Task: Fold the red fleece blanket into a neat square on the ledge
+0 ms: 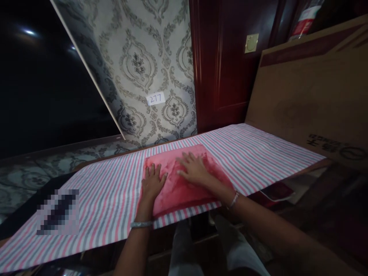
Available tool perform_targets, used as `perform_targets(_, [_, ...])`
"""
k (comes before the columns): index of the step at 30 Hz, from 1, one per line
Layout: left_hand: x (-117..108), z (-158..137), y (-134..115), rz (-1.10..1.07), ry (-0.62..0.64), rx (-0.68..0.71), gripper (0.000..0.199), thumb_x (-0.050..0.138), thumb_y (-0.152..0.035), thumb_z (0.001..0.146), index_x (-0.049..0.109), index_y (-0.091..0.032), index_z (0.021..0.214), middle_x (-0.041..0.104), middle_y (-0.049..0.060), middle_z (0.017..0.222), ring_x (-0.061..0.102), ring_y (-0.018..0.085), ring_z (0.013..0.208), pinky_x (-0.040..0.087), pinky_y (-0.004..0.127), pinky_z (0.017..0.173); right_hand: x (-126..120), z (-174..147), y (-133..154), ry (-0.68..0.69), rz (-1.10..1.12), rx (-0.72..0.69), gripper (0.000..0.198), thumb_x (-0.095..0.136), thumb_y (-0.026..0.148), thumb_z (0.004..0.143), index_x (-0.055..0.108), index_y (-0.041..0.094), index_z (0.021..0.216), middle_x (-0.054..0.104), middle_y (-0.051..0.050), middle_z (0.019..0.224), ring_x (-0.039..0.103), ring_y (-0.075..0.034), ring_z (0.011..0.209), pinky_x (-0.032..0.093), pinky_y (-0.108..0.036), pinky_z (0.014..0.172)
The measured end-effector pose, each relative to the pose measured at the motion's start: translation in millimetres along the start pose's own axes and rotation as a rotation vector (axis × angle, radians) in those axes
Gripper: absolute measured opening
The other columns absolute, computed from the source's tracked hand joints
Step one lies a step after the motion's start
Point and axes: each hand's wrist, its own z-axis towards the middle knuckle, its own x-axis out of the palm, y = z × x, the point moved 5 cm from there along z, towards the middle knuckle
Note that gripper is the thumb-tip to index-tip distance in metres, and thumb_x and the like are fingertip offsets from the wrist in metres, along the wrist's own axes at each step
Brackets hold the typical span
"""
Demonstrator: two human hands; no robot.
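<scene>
A pinkish-red, flat, folded cloth-like piece (172, 199) with darker red patches lies on the striped tablecloth (106, 195). My left hand (152, 182) rests at its left edge, fingers spread. Toward the middle of the red piece, my right hand (194, 168) lies flat with the fingers apart. Neither hand grips anything. A bracelet circles each wrist. Whatever lies under the palms is hidden.
A large cardboard box (304, 92) stands at the right end of the table, with a red-and-white bottle (306, 23) behind it. At the left is a big dark screen (51, 76). A paper label (155, 98) marked 277 is on the patterned wall, beside a dark red door (224, 69).
</scene>
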Motion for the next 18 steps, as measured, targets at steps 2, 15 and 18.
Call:
perform_targets(2, [-0.2, 0.4, -0.9, -0.002, -0.003, 0.003, 0.064, 0.032, -0.053, 0.097, 0.033, -0.026, 0.155, 0.02, 0.008, 0.166, 0.016, 0.034, 0.152, 0.038, 0.062, 0.108, 14.4, -23.0, 11.5, 0.03, 0.0, -0.057, 0.064, 0.04, 0.061, 0.097, 0.034, 0.035, 0.155, 0.02, -0.004, 0.166, 0.01, -0.034, 0.153, 0.01, -0.062, 0.118])
perform_targets(15, [-33.0, -44.4, -47.4, 0.095, -0.073, 0.202, 0.062, 0.039, -0.051, 0.096, 0.038, -0.029, 0.154, 0.028, 0.007, 0.164, 0.021, 0.035, 0.151, 0.016, 0.063, 0.119, 2.4, -51.2, 4.7, -0.011, 0.024, 0.002, 0.062, 0.041, 0.056, 0.099, 0.032, 0.034, 0.156, 0.028, -0.006, 0.163, 0.02, -0.034, 0.15, 0.011, -0.061, 0.118])
perform_targets(18, [-10.5, -67.1, -57.1, 0.092, -0.062, 0.202, 0.063, 0.041, -0.053, 0.095, 0.036, -0.03, 0.154, 0.026, 0.006, 0.165, 0.016, 0.037, 0.152, 0.015, 0.065, 0.118, -2.3, -70.7, -15.4, -0.076, -0.057, 0.083, 0.061, 0.042, 0.055, 0.098, 0.035, 0.033, 0.155, 0.031, -0.006, 0.162, 0.017, -0.035, 0.151, 0.008, -0.061, 0.119])
